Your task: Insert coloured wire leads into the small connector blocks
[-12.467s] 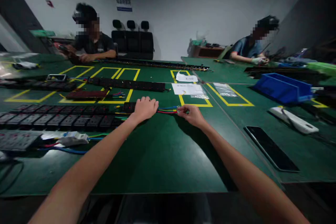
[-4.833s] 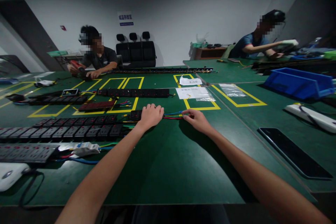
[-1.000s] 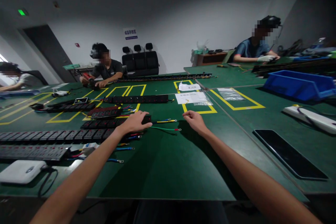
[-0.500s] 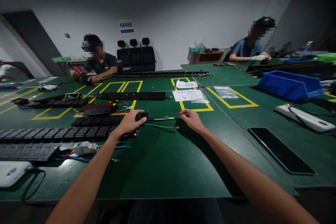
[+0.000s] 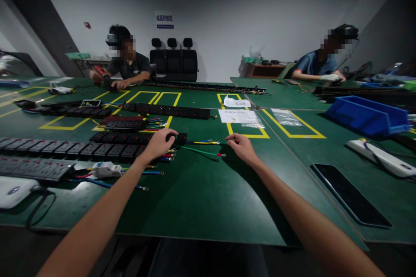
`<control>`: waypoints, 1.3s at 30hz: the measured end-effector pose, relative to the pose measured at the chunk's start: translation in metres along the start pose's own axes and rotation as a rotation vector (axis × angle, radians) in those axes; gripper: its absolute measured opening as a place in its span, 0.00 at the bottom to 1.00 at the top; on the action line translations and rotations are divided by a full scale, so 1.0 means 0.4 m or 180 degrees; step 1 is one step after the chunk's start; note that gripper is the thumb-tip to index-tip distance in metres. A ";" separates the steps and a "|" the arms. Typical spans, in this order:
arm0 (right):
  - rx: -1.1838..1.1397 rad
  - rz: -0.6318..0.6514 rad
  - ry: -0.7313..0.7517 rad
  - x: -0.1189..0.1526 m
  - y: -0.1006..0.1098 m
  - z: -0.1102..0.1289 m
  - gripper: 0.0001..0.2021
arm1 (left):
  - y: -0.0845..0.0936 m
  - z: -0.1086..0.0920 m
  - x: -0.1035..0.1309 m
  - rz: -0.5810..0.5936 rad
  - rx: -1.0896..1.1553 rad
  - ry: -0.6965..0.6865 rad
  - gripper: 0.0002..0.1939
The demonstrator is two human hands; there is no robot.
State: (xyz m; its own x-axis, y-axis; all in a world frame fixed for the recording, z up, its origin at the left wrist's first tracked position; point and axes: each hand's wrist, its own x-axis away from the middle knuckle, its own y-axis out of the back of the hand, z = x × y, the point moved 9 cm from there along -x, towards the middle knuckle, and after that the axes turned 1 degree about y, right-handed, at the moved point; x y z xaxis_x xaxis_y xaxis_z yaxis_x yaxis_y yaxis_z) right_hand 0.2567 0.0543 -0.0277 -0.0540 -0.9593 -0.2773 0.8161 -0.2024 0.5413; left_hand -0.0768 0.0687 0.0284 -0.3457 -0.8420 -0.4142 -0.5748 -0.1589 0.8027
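My left hand (image 5: 161, 143) lies over a black socket strip (image 5: 112, 138), close to its right end. Its thumb and index finger are parted, with the dark end block (image 5: 182, 138) just beyond them. From that end run yellow and blue wires (image 5: 203, 142) and a green wire (image 5: 201, 151) with a red-sleeved ring lug. Just right of the ring lugs hovers my right hand (image 5: 243, 147), its fingers loosely curled and slightly apart, nothing visible in them. Whether the left fingertips touch the strip is hard to see.
More socket strips (image 5: 65, 149) with loose wire ends lie to the left. Papers (image 5: 240, 117), a plastic bag (image 5: 287, 117), a blue bin (image 5: 367, 116), a white device (image 5: 380, 158) and a phone (image 5: 351, 194) are on the green table. Two people sit across it.
My left thumb and fingers have come off the strip's end block and opened, shifting slightly left of it. The right hand stays near the lugs. The camera view has shifted a little.
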 end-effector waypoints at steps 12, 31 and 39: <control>0.0089 -0.0012 0.0132 0.002 -0.004 0.003 0.14 | -0.033 -0.048 0.025 0.0103 -0.0966 -0.0226 0.21; 0.0059 0.0026 0.0117 0.001 -0.010 -0.001 0.14 | -0.040 -0.078 0.027 0.0347 -0.0936 -0.0223 0.22; 0.0066 0.0041 0.0109 0.003 -0.009 0.001 0.14 | -0.039 -0.076 0.029 0.0227 -0.0812 -0.0296 0.20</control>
State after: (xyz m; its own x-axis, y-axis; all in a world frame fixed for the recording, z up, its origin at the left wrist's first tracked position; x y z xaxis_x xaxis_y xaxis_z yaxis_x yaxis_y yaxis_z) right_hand 0.2532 0.0537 -0.0296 -0.0235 -0.9546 -0.2971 0.8046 -0.1944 0.5611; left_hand -0.0495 0.0457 0.0242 -0.4520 -0.8066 -0.3810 -0.3453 -0.2357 0.9084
